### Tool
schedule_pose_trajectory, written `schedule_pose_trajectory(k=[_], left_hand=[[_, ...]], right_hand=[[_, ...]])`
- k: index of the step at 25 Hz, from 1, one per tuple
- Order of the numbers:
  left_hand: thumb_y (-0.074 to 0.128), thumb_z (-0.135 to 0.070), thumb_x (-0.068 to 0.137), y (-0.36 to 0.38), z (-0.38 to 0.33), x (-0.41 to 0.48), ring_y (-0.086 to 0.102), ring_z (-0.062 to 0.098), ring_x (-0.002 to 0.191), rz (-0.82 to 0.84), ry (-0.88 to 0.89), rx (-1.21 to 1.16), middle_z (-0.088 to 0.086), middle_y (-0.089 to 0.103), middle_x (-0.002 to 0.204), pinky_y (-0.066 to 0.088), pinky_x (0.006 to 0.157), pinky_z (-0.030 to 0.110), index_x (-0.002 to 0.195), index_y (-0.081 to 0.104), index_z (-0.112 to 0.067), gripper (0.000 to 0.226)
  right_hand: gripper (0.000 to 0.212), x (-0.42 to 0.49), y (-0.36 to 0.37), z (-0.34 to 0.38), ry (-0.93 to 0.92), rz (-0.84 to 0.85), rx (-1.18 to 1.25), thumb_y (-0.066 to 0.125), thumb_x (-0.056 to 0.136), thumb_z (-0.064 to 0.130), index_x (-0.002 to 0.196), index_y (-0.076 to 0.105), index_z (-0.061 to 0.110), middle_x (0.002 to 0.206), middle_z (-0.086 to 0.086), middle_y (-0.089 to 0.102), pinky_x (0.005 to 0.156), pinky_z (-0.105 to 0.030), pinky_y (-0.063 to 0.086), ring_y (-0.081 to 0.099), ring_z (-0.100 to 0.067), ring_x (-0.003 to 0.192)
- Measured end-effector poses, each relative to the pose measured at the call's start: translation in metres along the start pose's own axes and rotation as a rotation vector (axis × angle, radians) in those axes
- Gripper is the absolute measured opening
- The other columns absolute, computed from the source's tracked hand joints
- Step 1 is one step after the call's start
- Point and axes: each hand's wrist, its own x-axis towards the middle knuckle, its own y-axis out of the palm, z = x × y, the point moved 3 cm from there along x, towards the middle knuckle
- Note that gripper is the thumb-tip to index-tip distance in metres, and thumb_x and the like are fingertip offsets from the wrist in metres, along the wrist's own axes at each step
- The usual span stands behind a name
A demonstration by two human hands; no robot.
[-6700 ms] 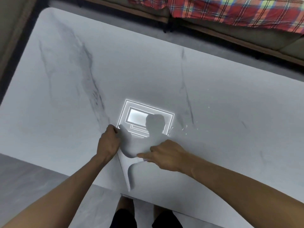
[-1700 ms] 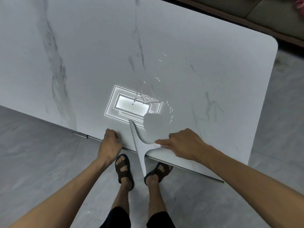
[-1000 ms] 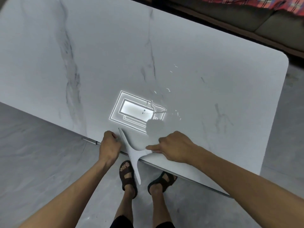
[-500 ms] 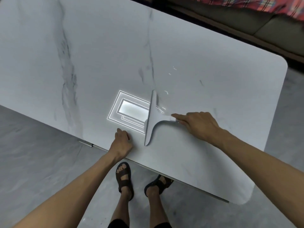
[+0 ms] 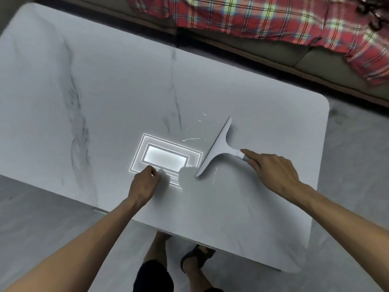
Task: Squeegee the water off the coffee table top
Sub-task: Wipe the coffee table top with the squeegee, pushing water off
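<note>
R hand (image 5: 271,171), clamped on the squeegee (image 5: 219,148), had shifted it rightward on the table top (image 5: 105,91), leaving water streaks (image 5: 191,139) to its left, so prob. another pull was due; L hand (image 5: 143,184) sat fisted, empty.

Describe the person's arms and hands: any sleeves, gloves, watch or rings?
Both forearms are bare to the frame edge, with no sleeves showing. The left hand and right hand wear no gloves, and no watch, band or ring is visible. Lower down, dark shorts and a dark sandal show.
</note>
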Motion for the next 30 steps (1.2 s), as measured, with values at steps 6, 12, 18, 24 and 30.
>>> schedule_pose_trajectory(k=[6,12,18,24,30], left_hand=[[0.045,-0.026,0.097,-0.027,-0.034,0.077,0.058,0.031,0.084,-0.053,0.09,0.087,0.01,0.059,0.091,0.043,0.072,0.037,0.089,0.056,0.001,0.03],[0.047,-0.015,0.095,-0.04,-0.072,0.16,0.053,0.038,0.108,-0.01,0.341,0.286,0.023,0.05,0.118,0.045,0.092,0.044,0.093,0.058,0.004,0.022],[0.032,-0.018,0.096,-0.02,-0.069,0.188,0.02,0.045,0.14,0.156,0.272,0.43,0.031,0.034,0.142,0.024,0.114,0.046,0.126,0.046,0.0,0.038],[0.043,-0.019,0.091,-0.015,-0.084,0.187,0.015,0.046,0.143,0.164,0.278,0.547,0.031,0.025,0.149,0.017,0.119,0.05,0.134,0.042,-0.002,0.047],[0.039,-0.015,0.079,-0.014,-0.084,0.177,0.031,0.045,0.129,0.178,0.294,0.479,0.029,0.044,0.13,0.027,0.108,0.039,0.116,0.045,-0.005,0.038]], right_hand=[[0.03,0.126,-0.028,0.041,0.201,0.026,0.404,0.033,0.098,0.03,0.127,0.042,0.031,0.091,-0.001,0.058,0.068,-0.034,0.039,0.053,-0.032,0.083],[0.039,0.298,-0.064,0.085,0.241,-0.095,0.34,0.03,0.099,0.022,0.137,0.037,0.028,0.123,-0.015,0.059,0.083,-0.04,0.038,0.051,-0.042,0.105],[0.046,0.342,-0.051,0.08,0.232,-0.014,0.229,0.029,0.1,0.027,0.145,0.032,0.032,0.136,-0.009,0.054,0.093,-0.044,0.039,0.047,-0.042,0.118],[0.042,0.238,-0.031,0.019,0.256,-0.01,0.185,0.027,0.102,0.038,0.144,0.03,0.041,0.095,-0.01,0.07,0.074,-0.041,0.049,0.058,-0.037,0.078],[0.045,0.137,-0.017,-0.023,0.358,0.105,0.175,0.027,0.102,0.034,0.146,0.025,0.043,0.082,0.0,0.068,0.068,-0.036,0.049,0.059,-0.025,0.067]])
